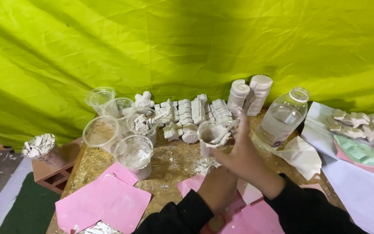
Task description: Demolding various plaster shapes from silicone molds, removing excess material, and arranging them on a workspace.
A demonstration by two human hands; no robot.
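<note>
Fronting a chipboard table, yellow-green tarp backdrop.

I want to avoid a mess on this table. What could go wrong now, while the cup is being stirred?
1. The right hand stirs in a plaster-smeared cup; the wet mix could slop onto the pink sheets below.
2. The uncapped water bottle lies tilted beside that hand; a bump might spill it.
3. The white casts stand close behind the cup, so an elbow or splash could reach them.
</note>
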